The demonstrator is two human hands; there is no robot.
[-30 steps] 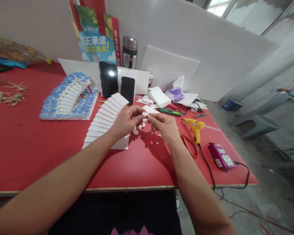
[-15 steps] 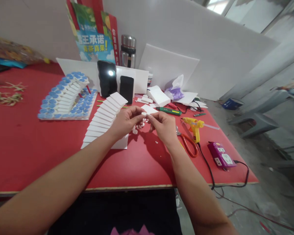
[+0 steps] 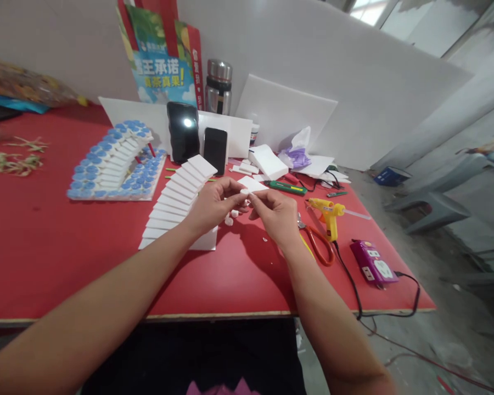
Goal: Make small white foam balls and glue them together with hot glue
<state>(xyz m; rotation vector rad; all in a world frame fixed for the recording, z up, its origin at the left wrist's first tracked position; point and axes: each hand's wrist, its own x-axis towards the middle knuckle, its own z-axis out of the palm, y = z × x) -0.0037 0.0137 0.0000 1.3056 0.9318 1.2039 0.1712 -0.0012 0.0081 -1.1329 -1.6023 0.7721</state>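
Between the fingertips of both hands is a small white piece (image 3: pixel 245 192), partly hidden. My left hand (image 3: pixel 216 202) pinches it from the left, and my right hand (image 3: pixel 274 209) is closed on it from the right. Several small white bits (image 3: pixel 229 221) lie on the red table just below the fingers. A curved, fanned row of white strips (image 3: pixel 173 198) on a white board is to the left, partly under my left forearm. Farther left stands a white stepped model (image 3: pixel 117 159) covered with blue round pieces.
On the right are red-handled pliers (image 3: pixel 321 247), a yellow glue gun (image 3: pixel 330 214) and a purple power box (image 3: pixel 372 263) with a cord. Behind my hands lie a green cutter (image 3: pixel 286 187), a phone (image 3: pixel 214 151) and a black device (image 3: pixel 183 131). A steel flask (image 3: pixel 218 88) stands at the back.
The view has shifted slightly, so the table's contents appear a little farther right. Both hands remain together, with small changes in the fingers around the white piece.
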